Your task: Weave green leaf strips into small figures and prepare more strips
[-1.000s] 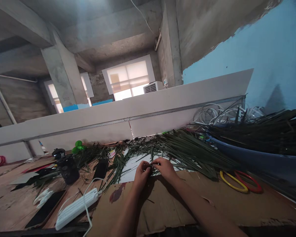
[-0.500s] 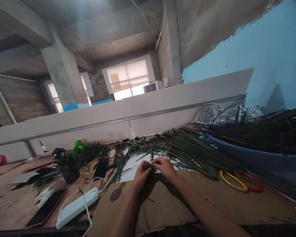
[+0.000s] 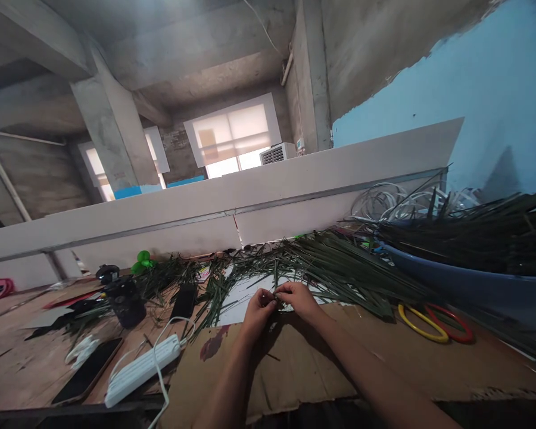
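Okay, L hand (image 3: 259, 311) & R hand (image 3: 299, 300) pinch a thin green leaf strip (image 3: 275, 301) btwn their fingertips, up over a brown cardboard sheet (image 3: 286, 363) on the counter (image 3: 13, 369). Lots of long green leaf strips (image 3: 339, 274) lie in a messy pile just past the hands, w/ more in a blue tub (image 3: 451, 292) on the R. White power strip (image 3: 142, 370) sits on the L.

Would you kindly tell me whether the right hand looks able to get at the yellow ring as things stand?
Probably yes: only mostly bare cardboard seems to lie between the right hand and the yellow ring, off to its right.
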The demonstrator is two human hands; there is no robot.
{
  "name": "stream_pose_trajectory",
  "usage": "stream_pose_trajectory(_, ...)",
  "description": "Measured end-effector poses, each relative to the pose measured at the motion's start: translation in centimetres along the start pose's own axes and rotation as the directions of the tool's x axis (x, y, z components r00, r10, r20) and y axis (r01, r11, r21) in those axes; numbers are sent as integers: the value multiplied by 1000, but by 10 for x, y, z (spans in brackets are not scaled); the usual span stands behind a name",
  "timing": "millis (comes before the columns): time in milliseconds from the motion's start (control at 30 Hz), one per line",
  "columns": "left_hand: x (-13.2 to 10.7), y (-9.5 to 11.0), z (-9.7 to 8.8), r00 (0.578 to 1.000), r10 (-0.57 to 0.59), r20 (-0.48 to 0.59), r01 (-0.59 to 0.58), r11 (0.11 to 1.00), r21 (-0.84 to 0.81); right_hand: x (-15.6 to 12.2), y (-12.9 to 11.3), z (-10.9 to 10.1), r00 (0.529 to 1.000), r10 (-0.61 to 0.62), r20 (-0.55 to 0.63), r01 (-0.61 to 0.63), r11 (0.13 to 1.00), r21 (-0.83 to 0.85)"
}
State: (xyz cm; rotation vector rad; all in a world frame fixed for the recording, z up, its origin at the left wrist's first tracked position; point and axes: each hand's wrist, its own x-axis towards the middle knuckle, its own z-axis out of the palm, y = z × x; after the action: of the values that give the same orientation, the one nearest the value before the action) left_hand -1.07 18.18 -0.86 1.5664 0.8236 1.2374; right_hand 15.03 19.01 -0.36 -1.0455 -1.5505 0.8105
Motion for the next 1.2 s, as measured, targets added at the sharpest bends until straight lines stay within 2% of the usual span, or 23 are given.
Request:
stream_pose_trajectory(233,1,-3,0,999,-17,-29,17,1000,9,0,3,0,1000,4,10,-5,997,73)
stream_pose_trajectory(667,4,-8,-6,994,73,-77,-66,994,88,2,8,6,999,30,-25,-26,989,149)
stream_pose_trajectory(900,3,-9,-7,980,155,-122,-116,953,279,3,11,9,999,45,-31,-40,988,147)
stream_pose_trajectory(1200,-4,1,-5,958,257,-127,-146,818,556,-2,1,9,998,56,-19,-53,991,124)
